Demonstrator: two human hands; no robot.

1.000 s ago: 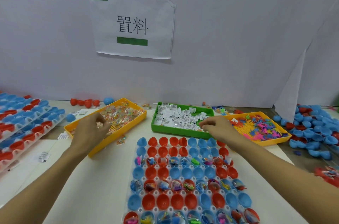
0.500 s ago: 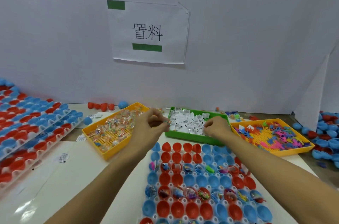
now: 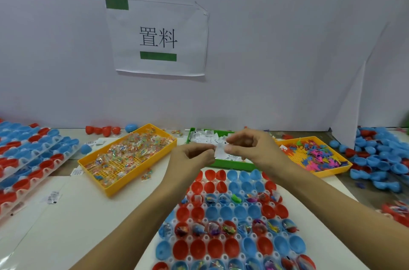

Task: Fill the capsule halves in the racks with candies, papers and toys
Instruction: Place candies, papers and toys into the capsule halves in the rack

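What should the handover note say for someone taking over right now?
Left hand and right hand both pinch one white paper slip above the green tray of papers. Candies sit in the yellow tray to the left, toys in the orange tray to the right. In the rack in front, some rows of capsule halves are filled; the rows between them and the two far rows look empty. Left: drop the slip in, fill the empty rows.

Both hands meet at centre, left [image 3: 194,156] & right [image 3: 252,148] fingers curled, forearms reaching fwd.
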